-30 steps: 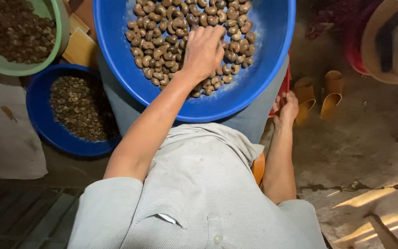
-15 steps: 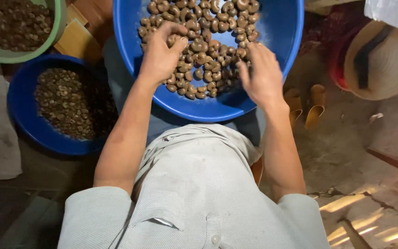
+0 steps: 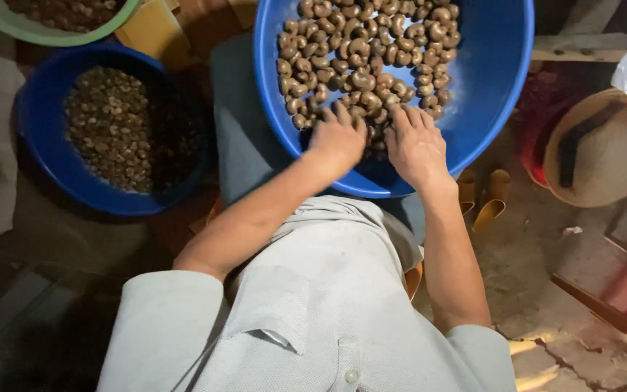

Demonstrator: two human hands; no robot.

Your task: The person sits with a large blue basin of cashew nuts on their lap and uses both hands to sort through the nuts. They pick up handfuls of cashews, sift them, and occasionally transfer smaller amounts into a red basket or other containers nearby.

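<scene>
A large blue basin (image 3: pixel 495 94) rests on my lap, holding a heap of brown cashew nuts in shell (image 3: pixel 368 51). My left hand (image 3: pixel 337 138) lies palm down on the near edge of the heap, fingers spread over the nuts. My right hand (image 3: pixel 415 141) lies beside it, also palm down with fingers apart on the nuts. The two hands nearly touch. Neither hand visibly grips anything; what lies under the palms is hidden.
A smaller blue basin (image 3: pixel 41 138) of small pale-brown pieces sits on the floor at left. A green bowl (image 3: pixel 67 33) of dark pieces is at the top left. A round woven hat (image 3: pixel 604 149) lies at right, yellow sandals (image 3: pixel 488 196) near my right forearm.
Both hands have drawn together toward the near side of the heap. A second ago only the left hand was in the basin; the right hand came up from beside my leg.
</scene>
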